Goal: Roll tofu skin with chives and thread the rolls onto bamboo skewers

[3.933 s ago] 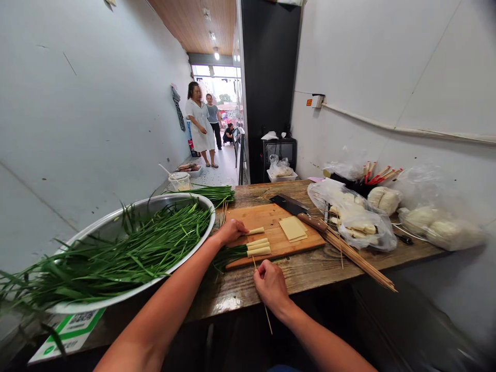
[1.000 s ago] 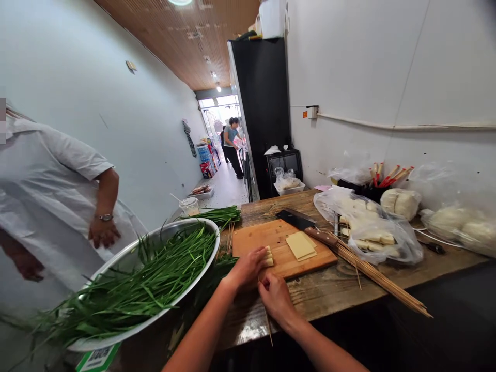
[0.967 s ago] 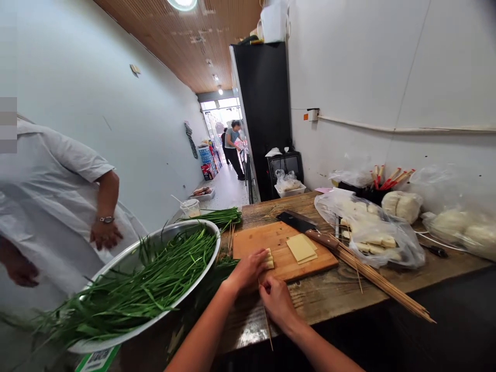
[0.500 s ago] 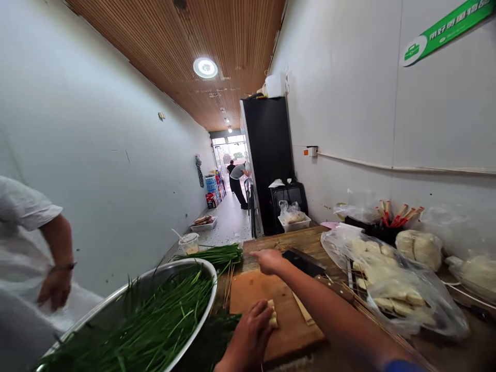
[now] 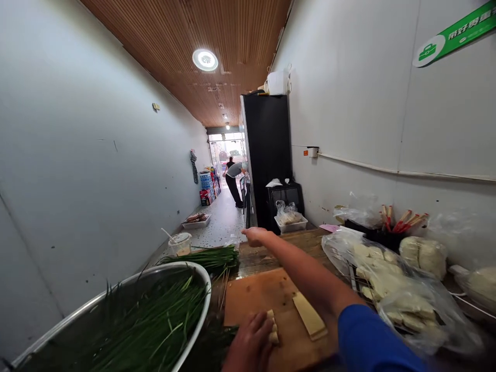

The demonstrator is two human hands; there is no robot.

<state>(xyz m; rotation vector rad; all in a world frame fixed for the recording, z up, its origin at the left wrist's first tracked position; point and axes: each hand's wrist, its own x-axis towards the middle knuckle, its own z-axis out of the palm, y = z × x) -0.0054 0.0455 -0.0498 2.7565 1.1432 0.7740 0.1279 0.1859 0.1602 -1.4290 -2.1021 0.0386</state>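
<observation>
Room: pale walls and a brown slatted ceiling enclose a wooden table, which carries a cutting board.
Steel bowl: its rim curves just left of the cutting board, with long green stalks heaped inside.
Lidded cup: the clear cup stands beyond the cutting board, to its left.
Green bundle: more stalks lie past the far left corner of the cutting board.
Left hand: the left hand lies low on the cutting board, fingers side by side and bent down over the pale rolls, holding them; the thumb is out of sight.
Pale rolls: on the near half of the cutting board, in a short row, their ends showing right of the fingers.
Right hand: the right hand reaches past the far edge of the cutting board, fingers apparently mostly folded, one tip jutting left; small as it shows, I cannot tell whether it pinches anything.
Flat sheets: the yellowish sheets lie on the right side of the cutting board, partly behind the right forearm.
Plastic bag: right of the cutting board, the clear bag covers pale pieces.
</observation>
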